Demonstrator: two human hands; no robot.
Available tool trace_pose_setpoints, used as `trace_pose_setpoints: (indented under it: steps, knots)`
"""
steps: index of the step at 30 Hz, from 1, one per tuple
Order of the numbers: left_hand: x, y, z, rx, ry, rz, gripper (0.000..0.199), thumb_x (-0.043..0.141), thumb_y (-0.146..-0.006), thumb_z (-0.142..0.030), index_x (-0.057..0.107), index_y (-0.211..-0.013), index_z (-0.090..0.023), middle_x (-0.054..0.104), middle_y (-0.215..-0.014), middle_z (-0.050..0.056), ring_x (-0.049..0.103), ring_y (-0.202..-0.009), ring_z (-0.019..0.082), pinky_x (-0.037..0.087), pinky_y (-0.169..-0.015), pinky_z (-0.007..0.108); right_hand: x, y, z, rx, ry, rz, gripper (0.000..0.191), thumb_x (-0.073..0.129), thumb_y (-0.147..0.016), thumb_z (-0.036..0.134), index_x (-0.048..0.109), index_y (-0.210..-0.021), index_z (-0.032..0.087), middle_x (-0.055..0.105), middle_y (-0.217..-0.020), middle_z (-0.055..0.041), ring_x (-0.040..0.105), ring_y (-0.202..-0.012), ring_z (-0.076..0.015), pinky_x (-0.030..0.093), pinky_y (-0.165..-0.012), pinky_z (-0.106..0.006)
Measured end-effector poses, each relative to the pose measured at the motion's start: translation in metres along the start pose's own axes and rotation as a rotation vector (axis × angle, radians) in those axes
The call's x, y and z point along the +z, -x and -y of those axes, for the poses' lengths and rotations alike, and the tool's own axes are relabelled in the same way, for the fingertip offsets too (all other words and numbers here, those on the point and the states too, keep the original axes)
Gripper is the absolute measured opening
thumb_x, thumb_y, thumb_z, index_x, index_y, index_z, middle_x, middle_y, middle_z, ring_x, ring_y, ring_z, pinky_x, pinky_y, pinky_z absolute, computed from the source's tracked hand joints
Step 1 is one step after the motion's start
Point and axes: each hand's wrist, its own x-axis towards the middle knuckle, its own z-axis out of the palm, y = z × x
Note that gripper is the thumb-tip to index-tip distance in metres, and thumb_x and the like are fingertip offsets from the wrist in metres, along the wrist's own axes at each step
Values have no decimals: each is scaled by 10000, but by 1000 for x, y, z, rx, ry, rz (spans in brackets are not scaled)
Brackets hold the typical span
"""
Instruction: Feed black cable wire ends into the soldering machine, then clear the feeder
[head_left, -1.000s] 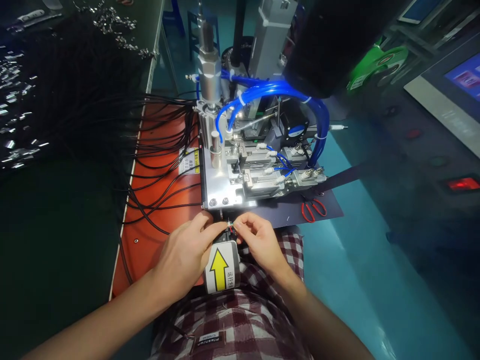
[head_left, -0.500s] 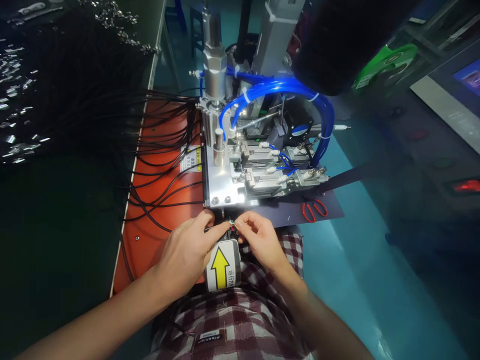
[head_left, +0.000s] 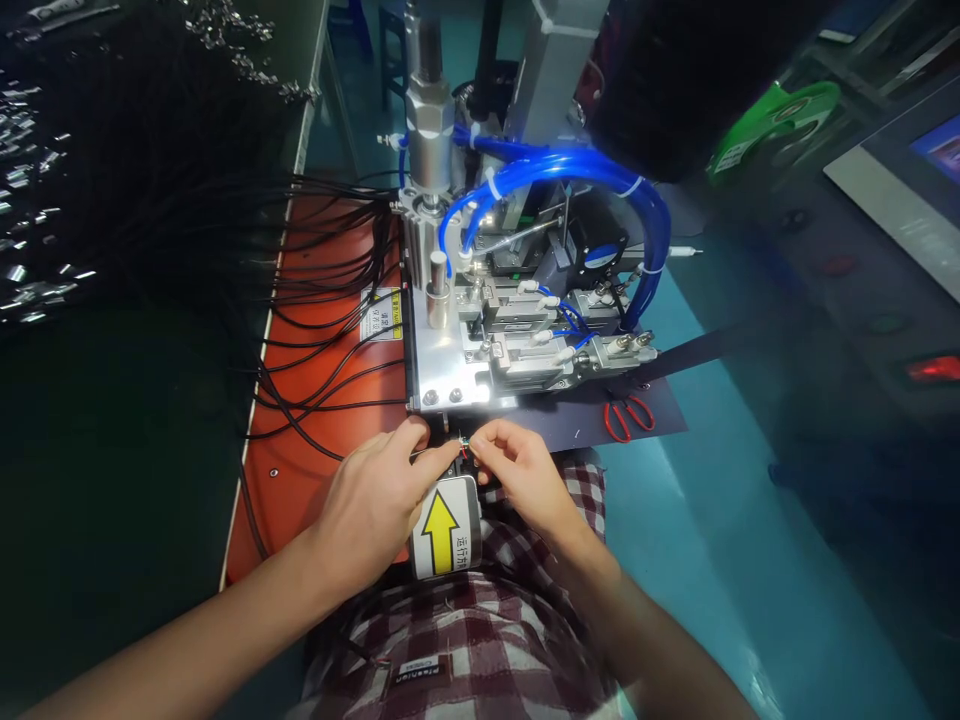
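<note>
Just below the front edge of the metal machine [head_left: 450,385], a tiny bunch of thin red, green and pale wires [head_left: 464,446] shows between my fingertips. My left hand [head_left: 375,492] is closed on a black cable [head_left: 311,440], which runs in under its fingers from the left; the thumb points at the wires. From the other side, thumb and forefinger of my right hand [head_left: 519,468] pinch the wire ends. Under the hands is a rounded housing with a yellow arrow label [head_left: 441,530]. My fingers hide part of the wires and the cable end.
Several black cables [head_left: 315,310] cross the orange tabletop [head_left: 337,378] towards a dark heap of cables with shiny ends [head_left: 52,200]. Blue air hoses [head_left: 570,170] arch over the machine. Red-handled scissors [head_left: 630,418] lie on the dark plate at right. A control panel [head_left: 885,260] stands further right.
Both hands stay almost in place, still pinching at the wires. The view has shifted very slightly.
</note>
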Motion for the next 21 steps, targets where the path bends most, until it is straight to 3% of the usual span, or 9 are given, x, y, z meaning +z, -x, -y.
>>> trace_pose_setpoints:
  steps: [21]
  knots:
    - [1, 2, 0, -47, 72, 43, 322, 425, -866, -146, 648, -1097, -168, 560, -872, 101, 574, -707, 212, 494, -569, 313, 0, 1, 6, 28, -5, -13, 230, 623, -762, 364, 550, -651, 176, 511, -565, 38, 488, -502, -109, 386, -483, -237]
